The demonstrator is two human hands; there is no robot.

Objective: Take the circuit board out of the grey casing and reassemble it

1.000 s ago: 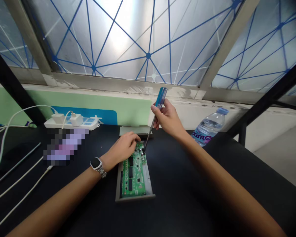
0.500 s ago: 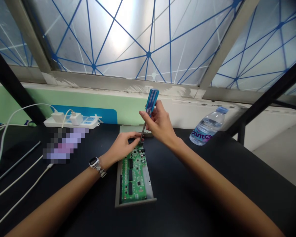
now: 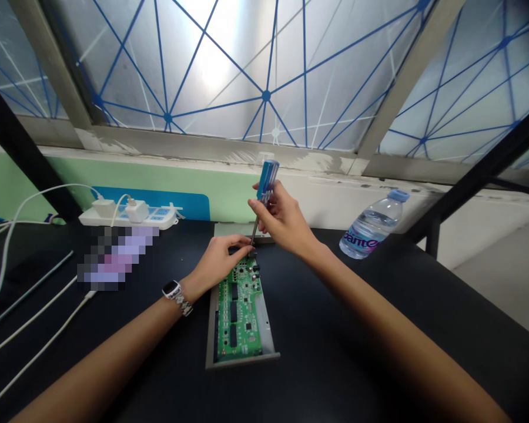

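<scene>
Head view: our right hand (image 3: pixel 285 222) holds the blue-handled steel screwdriver (image 3: pixel 267 180) at the far end of our green circuit board (image 3: pixel 245 314), already uncovered, still seated in its grey metal tray (image 3: pixel 267 338); left hand (image 3: pixel 219 258) alongside, grip unclear.

The left forearm (image 3: pixel 114 352) at the near left is bare, with a watch (image 3: pixel 172 289) on the wrist (image 3: pixel 194 286): a dark, rounded rectangular face, a pale silvery case and a shiny metal link band (image 3: pixel 186 307). The right forearm (image 3: pixel 379 311), left hand (image 3: pixel 218 258) and right hand (image 3: pixel 286 220) are bare too.
</scene>
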